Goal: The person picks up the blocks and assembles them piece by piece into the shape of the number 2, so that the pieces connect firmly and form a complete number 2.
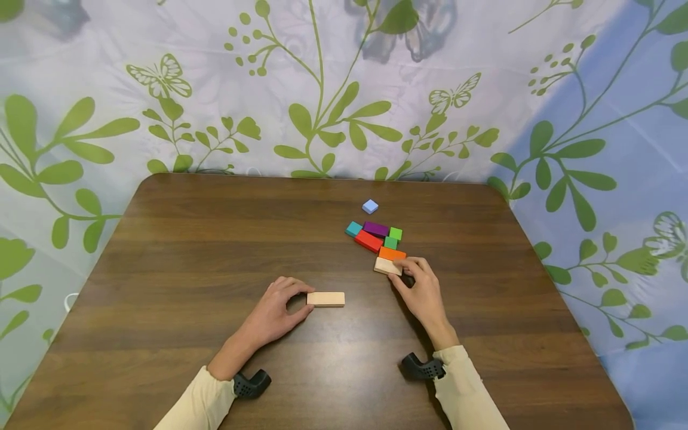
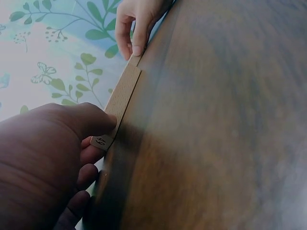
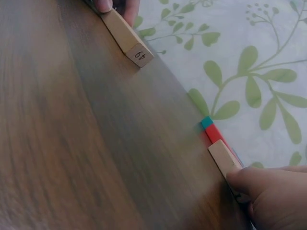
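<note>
Brown table — leaf-printed cloth

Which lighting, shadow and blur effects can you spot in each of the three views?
Head view: soft sheen on the table, lower middle; the plain block at the left hand fairly sharp. Left wrist view: table grain blurred, dark shadow beside that block. Right wrist view: table grain smeared, block's end mark still legible.

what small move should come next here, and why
The left hand should probably slide its long plain block toward the short plain block. The left hand pinches the long one by one end and it lies apart from the group, while the right hand holds the short one right beside the orange block, perhaps steadying it.
</note>
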`<state>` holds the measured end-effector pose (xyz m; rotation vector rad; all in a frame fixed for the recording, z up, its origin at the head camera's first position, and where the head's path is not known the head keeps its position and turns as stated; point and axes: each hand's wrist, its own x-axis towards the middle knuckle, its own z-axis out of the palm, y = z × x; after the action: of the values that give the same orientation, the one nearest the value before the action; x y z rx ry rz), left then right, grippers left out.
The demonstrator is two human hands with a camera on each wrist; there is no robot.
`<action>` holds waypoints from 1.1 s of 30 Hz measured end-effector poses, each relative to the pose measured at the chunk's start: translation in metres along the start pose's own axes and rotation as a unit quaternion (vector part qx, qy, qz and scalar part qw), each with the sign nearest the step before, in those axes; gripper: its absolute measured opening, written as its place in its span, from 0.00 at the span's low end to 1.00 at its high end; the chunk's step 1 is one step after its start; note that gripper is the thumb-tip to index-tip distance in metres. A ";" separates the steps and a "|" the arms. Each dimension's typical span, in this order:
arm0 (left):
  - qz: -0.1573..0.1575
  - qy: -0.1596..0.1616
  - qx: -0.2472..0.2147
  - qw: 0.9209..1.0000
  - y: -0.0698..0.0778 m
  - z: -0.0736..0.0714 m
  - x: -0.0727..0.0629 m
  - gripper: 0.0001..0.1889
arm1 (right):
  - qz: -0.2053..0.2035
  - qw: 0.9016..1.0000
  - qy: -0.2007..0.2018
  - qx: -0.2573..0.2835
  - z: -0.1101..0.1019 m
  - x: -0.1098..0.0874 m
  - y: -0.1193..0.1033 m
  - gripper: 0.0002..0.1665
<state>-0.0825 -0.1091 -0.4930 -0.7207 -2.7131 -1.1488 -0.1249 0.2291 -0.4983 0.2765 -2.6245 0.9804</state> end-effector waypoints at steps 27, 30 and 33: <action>-0.003 0.001 0.000 1.000 0.001 -0.002 0.000 0.13 | 0.016 0.999 -0.030 -0.010 -0.004 0.000 0.003 0.22; -0.005 -0.001 0.000 1.000 0.001 -0.002 0.000 0.13 | 0.012 0.999 -0.035 -0.005 -0.004 0.000 0.004 0.23; -0.006 -0.003 -0.002 1.000 0.002 -0.001 0.000 0.13 | 0.006 0.999 -0.035 0.003 -0.005 -0.001 0.004 0.23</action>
<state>-0.0815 -0.1091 -0.4909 -0.7090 -2.7246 -1.1560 -0.1236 0.2351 -0.4979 0.3037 -2.6898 0.9994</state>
